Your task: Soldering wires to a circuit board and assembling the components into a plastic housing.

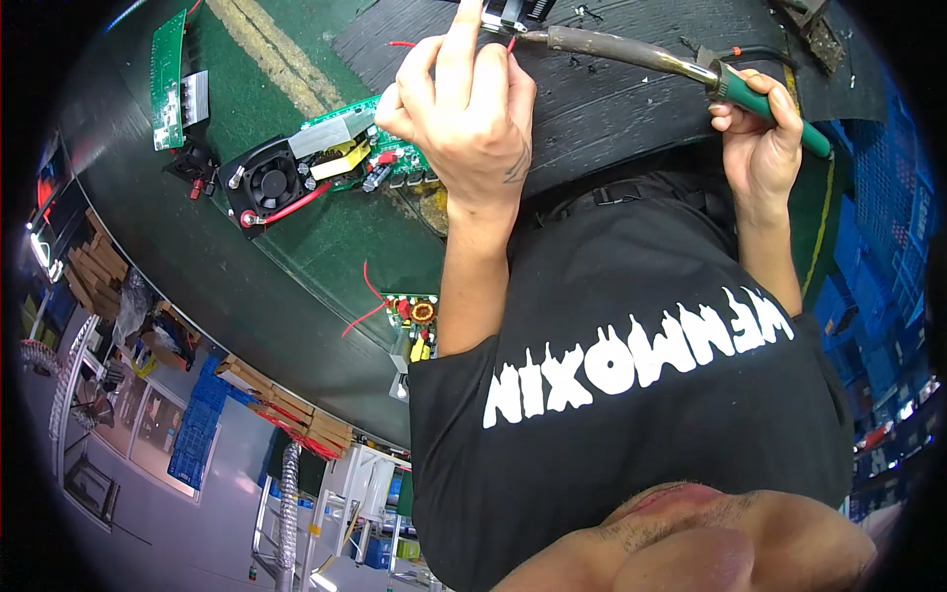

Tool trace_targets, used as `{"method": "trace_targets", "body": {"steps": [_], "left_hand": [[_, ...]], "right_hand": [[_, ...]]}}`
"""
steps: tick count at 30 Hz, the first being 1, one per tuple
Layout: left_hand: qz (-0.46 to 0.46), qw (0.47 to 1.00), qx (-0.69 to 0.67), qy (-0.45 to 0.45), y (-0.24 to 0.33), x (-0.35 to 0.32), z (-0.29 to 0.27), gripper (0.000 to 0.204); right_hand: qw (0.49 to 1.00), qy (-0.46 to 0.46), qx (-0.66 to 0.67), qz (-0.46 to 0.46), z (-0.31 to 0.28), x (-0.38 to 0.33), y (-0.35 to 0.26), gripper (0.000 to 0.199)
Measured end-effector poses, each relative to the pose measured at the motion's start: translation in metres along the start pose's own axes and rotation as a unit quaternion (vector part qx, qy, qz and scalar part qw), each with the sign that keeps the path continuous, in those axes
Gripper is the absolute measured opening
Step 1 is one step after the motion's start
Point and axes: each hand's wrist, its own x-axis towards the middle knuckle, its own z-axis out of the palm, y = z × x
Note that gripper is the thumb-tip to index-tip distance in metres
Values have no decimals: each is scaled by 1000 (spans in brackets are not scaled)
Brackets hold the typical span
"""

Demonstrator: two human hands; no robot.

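Head view: soldering iron [631, 54] in right hand [760, 138], tip beside left hand [464, 109].

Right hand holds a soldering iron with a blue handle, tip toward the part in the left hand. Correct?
Not quite. In the head view the soldering iron in the right hand has a green handle, not blue. Its tip does point toward the small part in the left hand.
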Motion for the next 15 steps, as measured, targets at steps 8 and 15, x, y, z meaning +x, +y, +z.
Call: {"method": "trace_targets", "body": {"steps": [8,15], "left_hand": [[-3,919,215,-331,38,62,-11,19],[7,1000,5,-3,4,9,2,19]], "right_hand": [[1000,8,8,-8,-2,-1,-5,31],[1000,12,-3,-3,1,0,-1,30]]}}
